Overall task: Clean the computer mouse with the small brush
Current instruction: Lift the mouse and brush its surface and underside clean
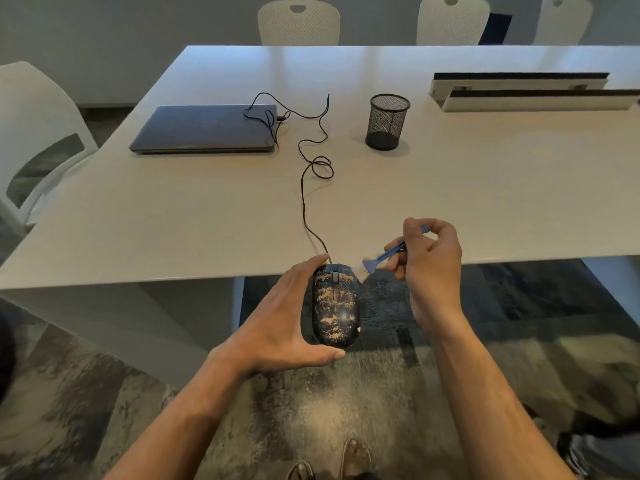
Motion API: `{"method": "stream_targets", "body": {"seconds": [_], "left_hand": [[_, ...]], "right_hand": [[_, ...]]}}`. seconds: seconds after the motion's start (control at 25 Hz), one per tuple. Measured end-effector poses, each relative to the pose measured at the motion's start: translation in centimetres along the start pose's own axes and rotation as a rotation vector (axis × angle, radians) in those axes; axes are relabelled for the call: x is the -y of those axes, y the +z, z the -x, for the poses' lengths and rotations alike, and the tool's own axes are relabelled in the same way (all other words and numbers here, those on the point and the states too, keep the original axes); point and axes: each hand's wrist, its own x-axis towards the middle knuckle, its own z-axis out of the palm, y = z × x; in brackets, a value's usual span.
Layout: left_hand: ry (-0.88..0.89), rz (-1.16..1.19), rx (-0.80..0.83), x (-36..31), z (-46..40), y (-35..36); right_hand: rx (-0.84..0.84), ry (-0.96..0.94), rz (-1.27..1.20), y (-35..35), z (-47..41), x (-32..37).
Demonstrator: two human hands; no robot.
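A dark computer mouse [335,304], speckled with tan dust, is held off the table's near edge. My left hand [284,317] grips it from the left, thumb at its rear and fingers at its front. Its black cable [304,202] runs up across the table to the laptop. My right hand [427,258] pinches a small blue brush [384,256], handle between the fingers. The pale bristles point down-left and sit at the mouse's front right corner; the blur hides whether they touch it.
The white table [173,209] carries a closed dark laptop [207,128] at the back left and a black mesh pen cup [387,122] at the back centre. Two long white strips [519,93] lie at the back right. White chairs [38,126] stand around. My shoes [353,459] show on the carpet.
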Motion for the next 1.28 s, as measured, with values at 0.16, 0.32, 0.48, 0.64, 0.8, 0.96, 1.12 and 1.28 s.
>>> {"method": "stream_targets", "body": {"seconds": [0.16, 0.32, 0.48, 0.64, 0.8, 0.96, 1.12, 1.28], "left_hand": [[0.023, 0.016, 0.008, 0.6, 1.1, 0.1], [0.038, 0.023, 0.010, 0.8, 1.7, -0.3], [0.039, 0.024, 0.008, 1.0, 1.8, -0.2], [0.013, 0.045, -0.015, 1.2, 1.9, 0.5], [0.002, 0.052, -0.028, 0.8, 1.7, 1.1], [0.001, 0.054, -0.039, 0.6, 1.7, 1.5], [0.002, 0.053, -0.035, 0.3, 1.5, 1.7], [-0.013, 0.051, -0.040, 0.3, 1.5, 1.7]], "right_hand": [[-0.014, 0.003, -0.015, 0.3, 1.3, 0.1], [-0.012, -0.007, 0.085, 0.7, 2.3, 0.4], [0.016, -0.062, 0.244, 1.8, 3.4, 0.5], [0.056, -0.081, 0.361, 1.6, 3.8, 0.6], [-0.004, -0.129, 0.479, 0.3, 3.4, 0.5], [-0.048, -0.125, 0.312, 0.0, 2.6, 0.9], [0.000, -0.093, 0.282, 1.0, 2.1, -0.2], [-0.030, -0.062, 0.292, 0.1, 1.8, -1.2]]}}
